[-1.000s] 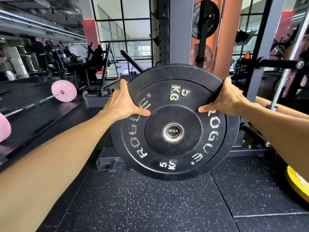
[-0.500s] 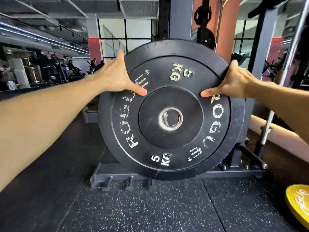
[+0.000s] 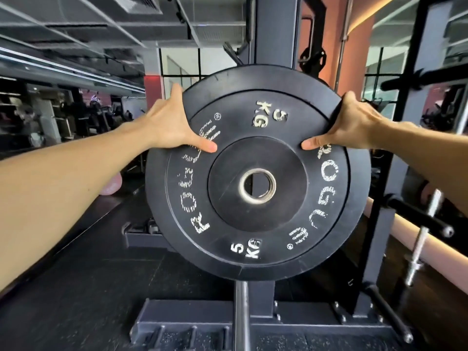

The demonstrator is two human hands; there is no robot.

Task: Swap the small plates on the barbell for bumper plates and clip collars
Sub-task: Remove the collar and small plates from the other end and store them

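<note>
Gripping the upper left edge of a black bumper plate [image 3: 258, 173], the left hand [image 3: 169, 125] has its fingers wrapped over the rim and out of sight behind it, while its thumb lies flat across the face and points toward the middle. The right hand [image 3: 354, 125] is clamped on the upper right edge in the same way, fingers hidden behind the rim and thumb pressed on the face just beside the raised inner disc. Both bare forearms reach in from the lower corners of the view.

Between the two hands the plate stands upright, face toward the camera, off the floor. Worn white lettering runs around it, with "5 KG" printed near the top and again near the bottom. Its steel-ringed centre hole [image 3: 257, 186] is open, and a strip of grey shows through it.

Directly behind the plate rises the grey upright post [image 3: 274, 29] of a rack, and the rack's bolted base [image 3: 192, 323] spreads across the dark rubber floor [image 3: 83, 295] below. A metal bar [image 3: 241, 315] runs down from under the plate's bottom edge to the bottom of the view. To the right, a chrome pin [image 3: 421, 234] slants beside a black storage peg [image 3: 417, 216] on a second upright. Further back on the left a dim room of gym machines is blurred.
</note>
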